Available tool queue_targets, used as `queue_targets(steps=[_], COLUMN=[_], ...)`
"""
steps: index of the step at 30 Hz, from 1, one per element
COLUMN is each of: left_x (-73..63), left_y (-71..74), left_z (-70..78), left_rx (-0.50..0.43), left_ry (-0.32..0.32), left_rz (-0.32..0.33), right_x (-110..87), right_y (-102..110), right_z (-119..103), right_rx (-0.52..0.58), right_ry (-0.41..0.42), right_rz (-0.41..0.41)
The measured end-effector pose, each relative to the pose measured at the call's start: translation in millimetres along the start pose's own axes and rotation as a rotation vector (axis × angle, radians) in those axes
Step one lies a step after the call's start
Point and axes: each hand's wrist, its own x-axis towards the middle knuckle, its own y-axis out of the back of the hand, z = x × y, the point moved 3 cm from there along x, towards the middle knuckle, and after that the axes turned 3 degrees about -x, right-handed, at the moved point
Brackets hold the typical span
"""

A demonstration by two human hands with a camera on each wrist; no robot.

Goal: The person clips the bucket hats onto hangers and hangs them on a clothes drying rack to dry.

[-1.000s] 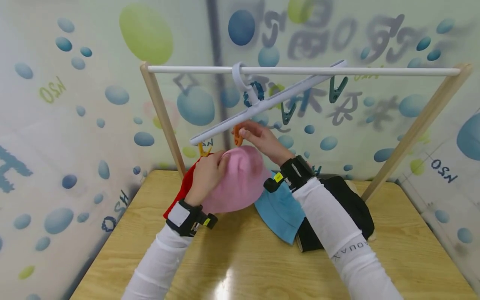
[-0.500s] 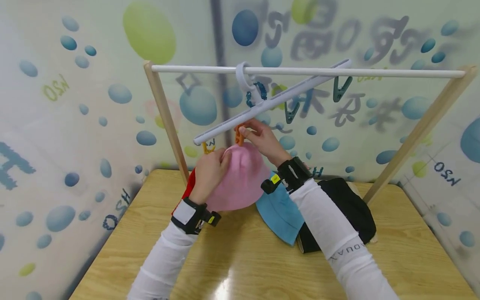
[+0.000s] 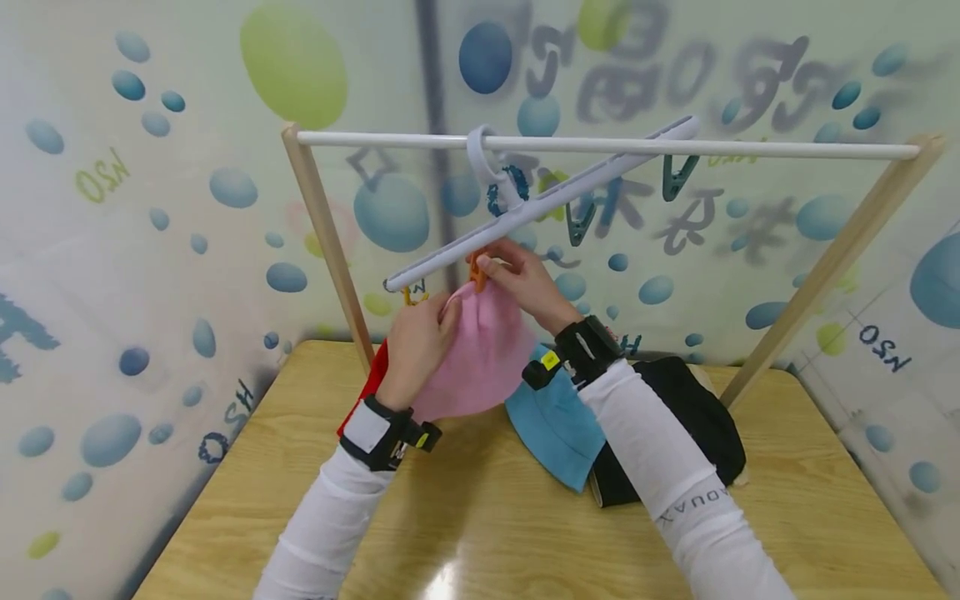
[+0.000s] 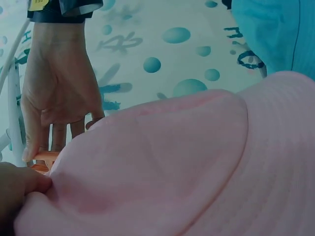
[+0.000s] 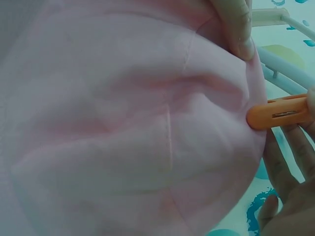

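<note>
A pink bucket hat [image 3: 483,362] hangs below the left half of a white hanger [image 3: 540,204]. My left hand [image 3: 414,348] pinches the top of its crown between thumb and fingers. With thumb and fingertips my right hand [image 3: 531,287] grips an orange clip [image 3: 478,273] under the hanger bar. In the right wrist view the tip of the orange clip [image 5: 280,112] overlaps the crown's edge, beside my left fingers [image 5: 238,27]. A yellow clip [image 3: 412,297] sits at the hanger's left end. Behind my left hand shows part of a red hat [image 3: 369,387], mostly hidden.
The hanger hooks over a white rod [image 3: 375,140] on wooden posts [image 3: 832,267]. Two dark green clips [image 3: 678,177] hang on its raised right half. A light blue bucket hat [image 3: 558,425] and a black hat [image 3: 693,417] lie on the wooden table [image 3: 420,517], partly behind my right arm.
My left hand has lifted the pink hat slightly, and its crown now reaches the orange clip's tip. My right hand stays at the clip.
</note>
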Motion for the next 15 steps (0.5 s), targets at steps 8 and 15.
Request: queue_targets(steps=[8, 15], left_x=[-4.9, -5.4], left_y=[0.2, -0.8], left_z=[0.4, -1.7], left_rx=[0.014, -0.001], left_ry=[0.027, 0.037], left_rz=[-0.024, -0.027], right_x=[-7.1, -9.4], right_y=[0.1, 4.3], right_z=[7.4, 8.2], right_rx=[0.001, 0.009], right_ry=[-0.043, -0.033], right_rz=[-0.032, -0.035])
